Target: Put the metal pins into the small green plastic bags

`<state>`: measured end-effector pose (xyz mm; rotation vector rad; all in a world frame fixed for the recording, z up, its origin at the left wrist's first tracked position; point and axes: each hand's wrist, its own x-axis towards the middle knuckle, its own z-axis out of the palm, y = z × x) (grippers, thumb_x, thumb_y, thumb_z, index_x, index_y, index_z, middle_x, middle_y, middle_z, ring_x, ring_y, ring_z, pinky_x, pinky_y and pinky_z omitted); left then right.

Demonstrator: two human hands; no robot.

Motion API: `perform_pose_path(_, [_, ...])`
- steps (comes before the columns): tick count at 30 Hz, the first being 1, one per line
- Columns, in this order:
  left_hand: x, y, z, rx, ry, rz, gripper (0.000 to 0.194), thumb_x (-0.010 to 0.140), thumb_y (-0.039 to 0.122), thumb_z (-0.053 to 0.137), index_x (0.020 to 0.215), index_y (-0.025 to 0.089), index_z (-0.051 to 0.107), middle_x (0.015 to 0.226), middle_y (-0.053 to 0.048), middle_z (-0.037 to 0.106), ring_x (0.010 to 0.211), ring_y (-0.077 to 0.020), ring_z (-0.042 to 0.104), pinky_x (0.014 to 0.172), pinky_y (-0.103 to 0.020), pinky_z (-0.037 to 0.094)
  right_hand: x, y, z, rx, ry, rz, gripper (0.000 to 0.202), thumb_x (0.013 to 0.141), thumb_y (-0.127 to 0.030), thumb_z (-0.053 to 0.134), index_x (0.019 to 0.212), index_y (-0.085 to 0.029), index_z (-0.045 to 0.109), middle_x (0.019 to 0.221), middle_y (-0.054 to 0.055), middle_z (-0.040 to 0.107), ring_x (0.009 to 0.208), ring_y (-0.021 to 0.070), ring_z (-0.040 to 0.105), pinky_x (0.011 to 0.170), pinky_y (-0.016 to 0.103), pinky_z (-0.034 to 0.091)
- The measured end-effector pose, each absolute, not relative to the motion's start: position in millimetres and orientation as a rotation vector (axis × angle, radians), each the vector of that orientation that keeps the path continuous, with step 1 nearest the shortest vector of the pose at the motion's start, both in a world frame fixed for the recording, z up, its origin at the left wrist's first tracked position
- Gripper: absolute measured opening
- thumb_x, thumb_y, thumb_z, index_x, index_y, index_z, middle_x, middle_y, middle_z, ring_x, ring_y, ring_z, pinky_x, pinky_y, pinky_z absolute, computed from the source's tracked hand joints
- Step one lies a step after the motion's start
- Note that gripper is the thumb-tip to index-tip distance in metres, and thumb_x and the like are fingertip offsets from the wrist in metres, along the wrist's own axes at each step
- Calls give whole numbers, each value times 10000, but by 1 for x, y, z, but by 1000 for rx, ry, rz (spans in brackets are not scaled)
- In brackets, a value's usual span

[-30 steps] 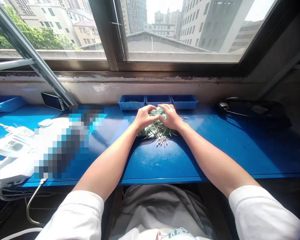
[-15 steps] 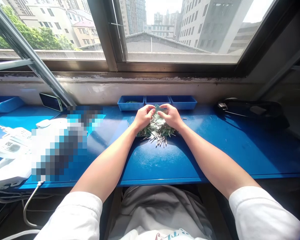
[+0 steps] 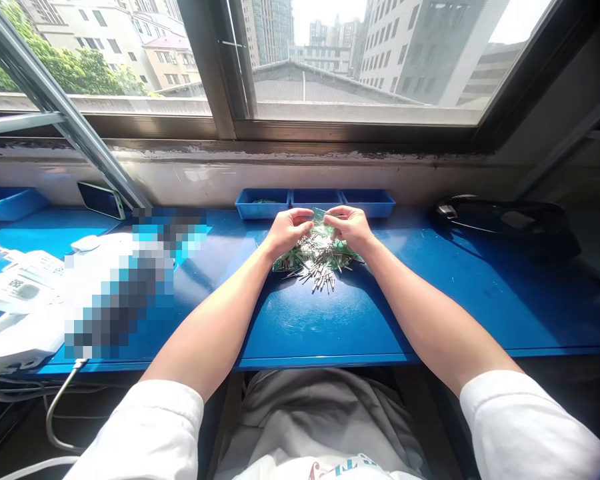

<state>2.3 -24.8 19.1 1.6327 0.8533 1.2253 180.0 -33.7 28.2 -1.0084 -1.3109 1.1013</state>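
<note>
My left hand (image 3: 291,230) pinches the left edge of a small translucent green bag (image 3: 319,215). On the bag's other side, the thumb and fingers of my right hand (image 3: 349,225) are closed at its right edge. The bag is raised over a pile of thin metal pins (image 3: 323,273), which lies on the blue table (image 3: 310,333) between my forearms. More greenish plastic shows among the pins, partly covered by them and by my hands. Whether anything is inside the raised bag is too small to tell.
Three joined blue bins (image 3: 263,207) stand behind my hands, the left one with something green inside. A phone (image 3: 101,200) leans at the back left, near white plugs and cables (image 3: 25,283). A black case (image 3: 505,223) lies at the right. Another blue tray (image 3: 10,203) is far left.
My right hand has shifted slightly right and its fingers have curled in more. The green bag now shows more openly between my hands.
</note>
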Motion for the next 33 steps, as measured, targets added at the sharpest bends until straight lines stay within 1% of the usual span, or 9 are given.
perform_pose_path(5, [0,-27,25,1656,849,1311,371,613,165,680,982,122,672,899,-72,708,791,-169,646,727,-317,542,181,-34,29,-913,-1307,1095,341,537,-350,802,804,-177,676,728,19,699,550,125,587,502,262,480])
perform_pose_path(9, [-3,-28,26,1780,926,1352,130,611,143,640,721,139,709,832,-53,692,773,-165,634,737,-323,534,184,-30,24,-806,-1386,1052,156,556,-214,736,705,-174,711,890,43,723,836,189,654,755,329,522])
perform_pose_path(12, [-4,-27,25,1819,1007,1406,59,612,162,647,629,158,703,962,-65,669,848,-179,631,725,-318,538,186,-29,22,-807,-1437,1039,97,574,-176,673,661,-181,715,1031,52,709,1014,231,629,891,386,489])
perform_pose_path(15, [-3,-27,25,1824,1048,1422,57,611,179,664,645,165,706,1118,-71,629,891,-182,627,716,-314,541,186,-29,22,-808,-1467,1045,102,580,-178,662,665,-185,717,1106,56,689,1079,246,606,905,394,483])
perform_pose_path(19, [-3,-28,24,1806,973,1386,107,632,231,690,695,146,684,1000,-80,679,841,-177,632,724,-316,529,185,-28,21,-847,-1408,1057,148,576,-248,721,702,-173,706,970,63,720,878,220,669,650,296,516])
perform_pose_path(21, [-3,-29,24,1787,944,1345,185,643,286,711,747,139,666,865,-70,695,771,-168,633,714,-315,523,184,-28,20,-908,-1375,1073,268,584,-325,753,796,-169,703,825,47,719,684,186,669,475,241,438])
perform_pose_path(23, [-2,-28,22,1765,938,1330,258,653,315,716,830,142,643,778,-50,684,705,-154,626,688,-304,516,182,-29,21,-947,-1373,1080,387,600,-391,763,907,-168,687,705,22,691,546,159,635,394,219,360])
perform_pose_path(27, [0,-25,21,1736,1021,1432,363,713,270,650,1052,200,542,699,21,633,604,-114,598,619,-255,492,180,-31,24,-992,-1361,1052,491,634,-429,756,1032,-170,630,691,14,683,464,130,601,416,231,405])
perform_pose_path(33, [-10,-17,23,1688,1416,1711,224,796,263,550,1016,217,554,741,22,633,667,-123,614,690,-259,505,180,-32,26,-1055,-1441,1005,440,670,-443,731,991,-163,623,716,35,696,490,132,610,491,259,476])
